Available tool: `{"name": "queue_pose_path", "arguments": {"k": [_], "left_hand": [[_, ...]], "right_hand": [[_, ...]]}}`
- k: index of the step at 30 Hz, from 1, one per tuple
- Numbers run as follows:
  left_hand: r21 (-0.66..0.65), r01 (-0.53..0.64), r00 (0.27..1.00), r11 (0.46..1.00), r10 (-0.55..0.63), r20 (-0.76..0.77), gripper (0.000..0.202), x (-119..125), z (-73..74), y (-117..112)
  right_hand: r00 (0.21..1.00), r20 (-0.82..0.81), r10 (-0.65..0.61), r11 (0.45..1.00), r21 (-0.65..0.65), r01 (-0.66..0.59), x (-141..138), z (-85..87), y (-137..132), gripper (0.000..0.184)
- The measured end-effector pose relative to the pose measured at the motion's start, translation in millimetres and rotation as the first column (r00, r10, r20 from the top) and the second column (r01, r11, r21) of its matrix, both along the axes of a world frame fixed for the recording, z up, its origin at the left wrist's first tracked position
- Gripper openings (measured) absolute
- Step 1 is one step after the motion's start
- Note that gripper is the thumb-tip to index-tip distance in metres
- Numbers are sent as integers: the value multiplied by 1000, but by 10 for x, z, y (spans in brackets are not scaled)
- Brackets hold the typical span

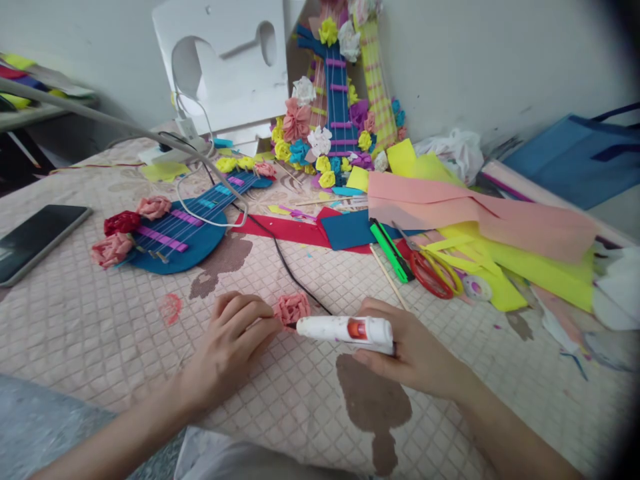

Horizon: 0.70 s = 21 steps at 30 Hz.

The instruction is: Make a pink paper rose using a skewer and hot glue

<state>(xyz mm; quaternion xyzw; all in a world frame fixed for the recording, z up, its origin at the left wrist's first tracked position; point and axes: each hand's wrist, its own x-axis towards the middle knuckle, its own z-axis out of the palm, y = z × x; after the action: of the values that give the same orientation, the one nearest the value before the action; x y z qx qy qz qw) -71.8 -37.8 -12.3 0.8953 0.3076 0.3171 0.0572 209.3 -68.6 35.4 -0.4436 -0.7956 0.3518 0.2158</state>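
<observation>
My right hand (417, 350) is wrapped around a white hot glue gun (325, 328), with its nozzle pointing left. The nozzle tip is at the lower edge of a pink paper flower (293, 307). Closed fingers of my left hand (243, 337) pinch that flower at its left side, just above the tablecloth. A black cord (287, 263) runs back from near the gun. Farther back lies a small blue paper guitar (200, 230) with purple strips, strings, a red paper rose (122, 223) and pink ones (112, 250).
At the left edge lies a phone (37, 237). Scissors (435, 270), a green cutter (391, 250) and pink paper (475, 207) are on the right. Decorated paper guitars (336, 100) lean at the back beside white foam (225, 63). A white cable (165, 137) hangs across the left.
</observation>
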Motion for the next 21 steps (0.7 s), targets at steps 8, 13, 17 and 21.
{"name": "queue_pose_path", "arguments": {"k": [8,13,17,21], "left_hand": [[9,8,1000,1000,-8,11,9,10,-2,16],[-6,8,1000,1000,-8,5,10,-3,-19,9],[-14,13,1000,1000,-13,1,10,-10,-22,3],[-11,7,1000,1000,-6,9,9,2,-13,6]], "right_hand": [[998,51,25,1000,-9,-24,-4,-9,-2,14],[998,52,22,1000,-23,-21,-11,-15,-3,12],[998,58,24,999,-25,-22,-21,-17,-9,12],[996,82,33,999,-9,-32,-23,-13,0,13]]}}
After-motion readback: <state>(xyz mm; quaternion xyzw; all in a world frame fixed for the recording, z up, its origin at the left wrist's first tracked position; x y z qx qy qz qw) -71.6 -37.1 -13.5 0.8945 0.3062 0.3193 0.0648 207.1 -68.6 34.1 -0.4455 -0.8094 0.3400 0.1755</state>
